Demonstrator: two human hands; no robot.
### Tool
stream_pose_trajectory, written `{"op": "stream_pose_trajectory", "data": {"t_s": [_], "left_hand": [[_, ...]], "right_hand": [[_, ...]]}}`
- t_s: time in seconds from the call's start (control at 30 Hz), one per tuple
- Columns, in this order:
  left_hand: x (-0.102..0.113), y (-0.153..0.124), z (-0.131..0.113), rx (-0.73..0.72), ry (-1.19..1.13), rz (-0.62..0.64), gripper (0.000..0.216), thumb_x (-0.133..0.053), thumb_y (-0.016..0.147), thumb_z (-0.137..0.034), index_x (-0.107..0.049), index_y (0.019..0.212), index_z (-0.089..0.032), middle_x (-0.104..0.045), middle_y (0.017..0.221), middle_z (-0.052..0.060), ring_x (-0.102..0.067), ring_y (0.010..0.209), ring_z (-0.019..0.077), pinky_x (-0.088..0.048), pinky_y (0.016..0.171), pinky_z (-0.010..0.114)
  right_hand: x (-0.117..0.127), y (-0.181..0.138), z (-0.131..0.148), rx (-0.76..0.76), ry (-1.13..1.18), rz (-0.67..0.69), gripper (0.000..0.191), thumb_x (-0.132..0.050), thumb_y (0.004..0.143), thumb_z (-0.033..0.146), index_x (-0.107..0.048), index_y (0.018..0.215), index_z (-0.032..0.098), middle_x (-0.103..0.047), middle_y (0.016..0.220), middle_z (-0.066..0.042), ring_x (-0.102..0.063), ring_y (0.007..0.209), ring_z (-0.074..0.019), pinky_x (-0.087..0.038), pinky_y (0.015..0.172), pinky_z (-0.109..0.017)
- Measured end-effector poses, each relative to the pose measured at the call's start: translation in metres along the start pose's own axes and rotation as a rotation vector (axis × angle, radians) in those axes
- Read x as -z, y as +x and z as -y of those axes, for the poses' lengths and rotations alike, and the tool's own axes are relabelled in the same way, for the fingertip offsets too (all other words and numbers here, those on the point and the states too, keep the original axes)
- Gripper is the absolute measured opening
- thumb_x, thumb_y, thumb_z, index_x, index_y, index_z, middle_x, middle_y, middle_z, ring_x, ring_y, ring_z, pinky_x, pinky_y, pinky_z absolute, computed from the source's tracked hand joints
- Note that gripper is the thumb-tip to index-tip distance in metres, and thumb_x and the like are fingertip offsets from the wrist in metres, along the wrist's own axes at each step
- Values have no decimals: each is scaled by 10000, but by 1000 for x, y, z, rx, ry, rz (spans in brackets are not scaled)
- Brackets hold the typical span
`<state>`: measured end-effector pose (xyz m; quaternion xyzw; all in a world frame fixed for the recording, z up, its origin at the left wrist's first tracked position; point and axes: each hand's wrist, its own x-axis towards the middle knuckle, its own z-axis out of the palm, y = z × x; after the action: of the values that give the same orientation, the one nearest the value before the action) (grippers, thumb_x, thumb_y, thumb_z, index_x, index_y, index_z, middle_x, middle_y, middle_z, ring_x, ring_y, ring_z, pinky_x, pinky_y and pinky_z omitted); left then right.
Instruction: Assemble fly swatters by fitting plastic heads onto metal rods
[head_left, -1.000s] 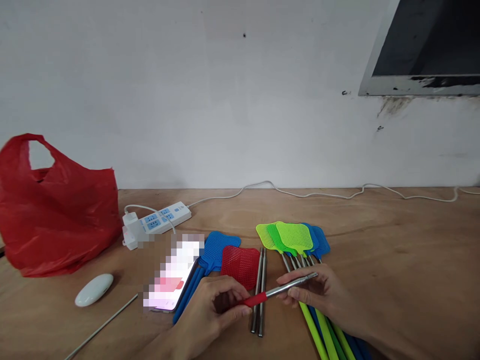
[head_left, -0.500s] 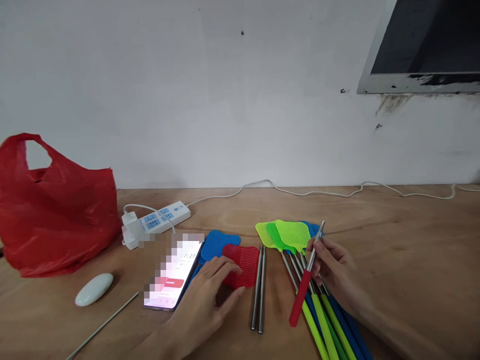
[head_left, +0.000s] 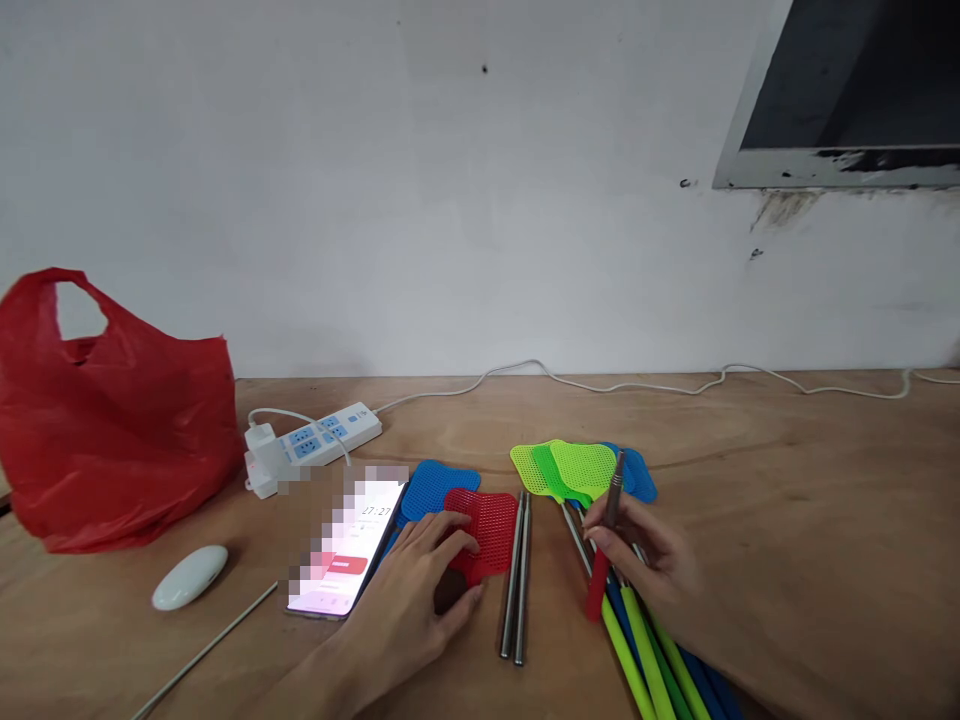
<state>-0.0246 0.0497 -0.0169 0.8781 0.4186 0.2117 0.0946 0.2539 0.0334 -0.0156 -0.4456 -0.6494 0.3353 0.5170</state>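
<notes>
My right hand [head_left: 646, 550] pinches a red-handled telescopic rod [head_left: 598, 585], its metal end pointing up and away from me. Below that hand lies a fan of assembled fly swatters with lime-green heads [head_left: 585, 468], blue heads [head_left: 641, 475] and coloured handles [head_left: 651, 655]. My left hand [head_left: 420, 590] is open, thumb and fingers apart, resting at the near left edge of a loose red swatter head [head_left: 487, 530]. Blue swatter heads [head_left: 439, 485] lie behind it, partly covered. Two bare metal rods [head_left: 516, 590] lie side by side between my hands.
Left of my left hand lies a lit phone [head_left: 349, 560]. Beyond it is a white power strip [head_left: 330, 440] with a cable [head_left: 532, 363] along the wall. A white mouse-like object [head_left: 190, 578] and a red plastic bag [head_left: 120, 430] are at the left.
My right hand has drawn the red-handled rod slightly to the left and tilted it more upright, uncovering more of the blue swatter head. My left hand has barely moved.
</notes>
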Motion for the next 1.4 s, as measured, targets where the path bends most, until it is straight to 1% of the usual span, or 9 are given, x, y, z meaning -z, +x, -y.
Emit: {"op": "stream_pose_trajectory", "data": {"t_s": [0.1, 0.2, 0.37, 0.53, 0.63, 0.83, 1.03, 1.27, 1.4], "left_hand": [[0, -1, 1, -2, -2, -15, 272, -628, 878, -260, -602, 1144, -211, -600, 1323, 132, -548, 1211, 345, -463, 975, 524], [2, 0, -1, 9, -2, -1, 278, -610, 913, -321, -592, 1167, -208, -636, 1255, 127, -565, 1175, 343, -461, 971, 532], [9, 2, -5, 45, 3, 27, 139, -569, 912, -294, -590, 1028, -221, -632, 1108, 98, -595, 1006, 309, -490, 863, 497], [12, -2, -2, 41, -83, 78, 307, -580, 683, -87, -537, 945, -239, -516, 1344, 101, -470, 1283, 337, -439, 1012, 505], [14, -3, 0, 55, -118, 150, 378, -557, 614, -63, -514, 940, -251, -454, 1448, 89, -348, 1408, 351, -369, 1095, 545], [18, 0, -1, 95, -120, 245, 332, -584, 642, -105, -509, 932, -248, -440, 1490, 113, -255, 1469, 363, -313, 1127, 605], [20, 3, -1, 70, -123, 228, 269, -645, 657, -143, -506, 864, -245, -481, 1436, 111, -354, 1413, 352, -311, 1135, 588], [19, 1, 4, 50, -116, 248, 240, -678, 673, -172, -526, 844, -245, -430, 1521, 100, -274, 1462, 364, -268, 1155, 591], [15, -1, 9, 9, -121, 212, 236, -699, 673, -192, -528, 826, -247, -444, 1514, 103, -294, 1455, 360, -322, 1131, 567]], "right_hand": [[-5, 0, -3, -57, -62, 154, 225, -576, 949, 435, -676, 928, 234, -641, 739, -10, -608, 687, -184, -448, 612, -285], [-8, -1, -5, -84, -75, 216, 242, -556, 960, 437, -674, 981, 227, -650, 722, -7, -630, 691, -186, -459, 636, -290], [-7, 0, -7, -137, 15, 176, 301, -552, 952, 479, -672, 972, 204, -618, 675, 8, -590, 618, -157, -435, 574, -267], [-6, 3, -8, -192, 94, 155, 337, -565, 937, 509, -663, 957, 187, -584, 637, 27, -547, 578, -135, -399, 540, -250], [-6, 3, -10, -198, 96, 163, 331, -573, 933, 508, -666, 935, 190, -576, 629, 30, -539, 575, -132, -386, 540, -248], [-6, 4, -10, -211, 65, 181, 348, -570, 928, 522, -670, 878, 192, -554, 605, 32, -512, 568, -131, -361, 530, -250], [-7, 3, -8, -229, 57, 166, 388, -584, 900, 560, -673, 846, 186, -535, 597, 35, -501, 556, -128, -360, 518, -247], [-7, 4, -4, -241, 64, 169, 418, -599, 875, 592, -662, 793, 187, -552, 577, 33, -516, 555, -130, -381, 535, -245], [-7, 4, -3, -244, 64, 169, 414, -602, 876, 586, -657, 778, 188, -547, 577, 36, -510, 561, -129, -374, 535, -241]]}}
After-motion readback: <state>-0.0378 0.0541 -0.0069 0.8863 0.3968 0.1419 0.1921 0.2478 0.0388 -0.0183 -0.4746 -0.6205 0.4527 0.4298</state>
